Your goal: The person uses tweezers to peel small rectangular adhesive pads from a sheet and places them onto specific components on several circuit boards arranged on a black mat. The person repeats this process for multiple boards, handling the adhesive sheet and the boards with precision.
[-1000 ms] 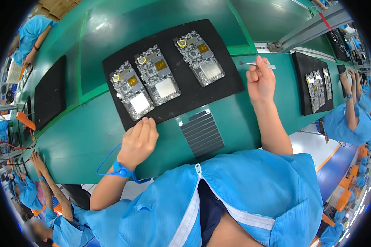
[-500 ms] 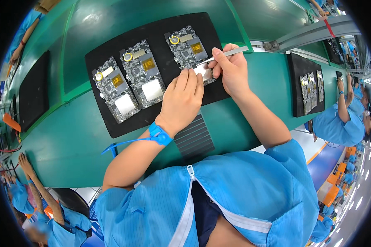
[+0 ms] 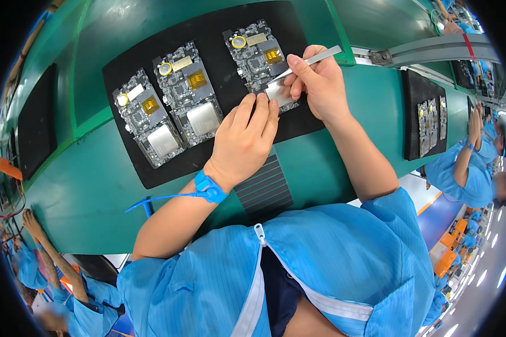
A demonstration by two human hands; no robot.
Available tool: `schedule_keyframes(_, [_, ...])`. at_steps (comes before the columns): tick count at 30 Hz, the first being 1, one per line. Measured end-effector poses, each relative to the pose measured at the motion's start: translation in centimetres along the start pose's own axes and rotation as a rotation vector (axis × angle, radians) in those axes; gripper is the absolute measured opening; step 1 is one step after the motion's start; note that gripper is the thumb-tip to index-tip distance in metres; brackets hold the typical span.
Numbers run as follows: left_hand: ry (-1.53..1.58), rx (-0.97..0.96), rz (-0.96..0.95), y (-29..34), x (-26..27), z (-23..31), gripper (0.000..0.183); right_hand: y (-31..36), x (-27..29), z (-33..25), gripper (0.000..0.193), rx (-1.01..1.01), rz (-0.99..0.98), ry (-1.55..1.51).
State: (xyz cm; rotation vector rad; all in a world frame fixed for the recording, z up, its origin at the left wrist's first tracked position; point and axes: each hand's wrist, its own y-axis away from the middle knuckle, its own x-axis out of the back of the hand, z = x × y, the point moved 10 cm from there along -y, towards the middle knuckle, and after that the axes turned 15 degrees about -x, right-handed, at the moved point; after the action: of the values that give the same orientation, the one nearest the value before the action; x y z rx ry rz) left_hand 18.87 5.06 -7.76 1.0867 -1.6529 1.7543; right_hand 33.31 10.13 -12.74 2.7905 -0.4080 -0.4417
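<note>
Tweezers point(image 3: 314, 59) are pinched between thumb and fingers of my right hand point(image 3: 320, 84), their tips reaching down to a circuit board point(image 3: 257, 59) at the right of a black mat. That board has a yellow-ringed round cell, an amber patch and a silver metal plate point(image 3: 280, 93). My left hand point(image 3: 243, 135), fingers stretched and slightly apart, touches the board's lower left edge beside the plate; its thumb is hidden. A blue wrist strap point(image 3: 210, 189) circles my left wrist. Two similar boards, one in the middle point(image 3: 186, 92) and one at the left point(image 3: 148, 115), lie alongside.
The black mat point(image 3: 132, 59) rests on a green bench point(image 3: 84, 191). A dark ridged strip point(image 3: 264, 191) lies nearer me. At right stand a metal rail point(image 3: 433, 51) and another black mat point(image 3: 411, 112) with boards. Co-workers' hands point(image 3: 32, 222) show at the left; others sit at the right.
My left fingers have spread a little and shifted slightly, uncovering more of the silver plate. The tweezers stay in my right hand at the same board. The view has shifted slightly.
</note>
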Motion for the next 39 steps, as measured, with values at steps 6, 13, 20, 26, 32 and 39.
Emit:
schedule_keyframes(6, [-0.010, -0.001, -0.016, 0.0, -0.1, 0.0, 0.028, 0.2, -0.2, -0.1, 0.023, 0.001, 0.014, 0.022])
schedule_keyframes(13, [-0.009, 0.002, -0.016, 0.0, -0.2, 0.0, 0.027, 0.0, 0.0, 0.2, 0.022, 0.006, 0.008, 0.032])
schedule_keyframes(20, [0.034, 0.019, -0.001, 0.1, -0.2, -0.1, 0.027, 0.1, 0.0, 0.1, 0.023, 0.017, 0.014, 0.030])
schedule_keyframes(26, [0.087, 0.057, 0.016, 0.2, -0.5, -0.6, 0.026, 0.2, -0.1, 0.2, 0.024, 0.011, 0.018, 0.059])
schedule_keyframes(32, [0.100, 0.034, -0.038, -0.3, -0.6, -0.6, 0.024, 1.3, -0.5, -0.5, 0.024, 0.136, 0.051, 0.163])
schedule_keyframes(39, [0.028, 0.036, -0.028, 0.2, -0.2, 0.3, 0.032, 3.4, -1.1, -0.9, 0.025, 0.348, 0.041, 0.157])
